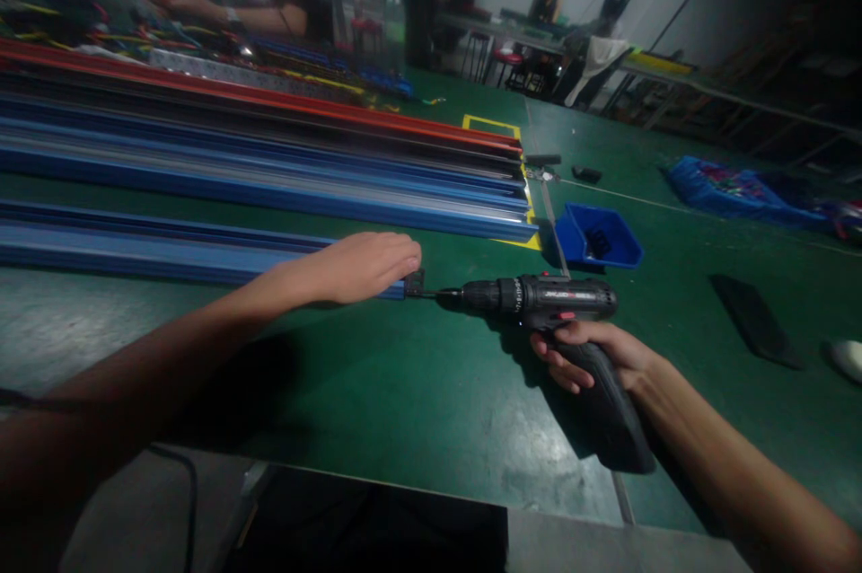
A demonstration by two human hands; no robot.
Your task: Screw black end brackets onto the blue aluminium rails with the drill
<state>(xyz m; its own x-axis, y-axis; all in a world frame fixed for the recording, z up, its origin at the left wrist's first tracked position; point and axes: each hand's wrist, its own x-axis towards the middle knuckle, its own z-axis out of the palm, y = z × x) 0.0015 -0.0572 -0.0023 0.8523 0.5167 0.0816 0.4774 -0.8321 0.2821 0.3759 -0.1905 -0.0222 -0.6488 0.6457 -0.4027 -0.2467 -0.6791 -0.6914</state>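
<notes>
- Green counter [458, 402] carried rails [269, 164] and a blue bin [606, 250] beyond your drill [569, 296].
- Your right grip [606, 350] clasped it at the blue rail's [168, 250] end.
- Your left grip [356, 266], closure unclear, partly hid that rail.

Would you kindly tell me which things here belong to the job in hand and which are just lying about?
In the job: drill in the right hand; nearest blue rail under the left hand; black end piece; probably the small blue bin.

Apparently lying about: dark flat block; white object, far right.
</notes>
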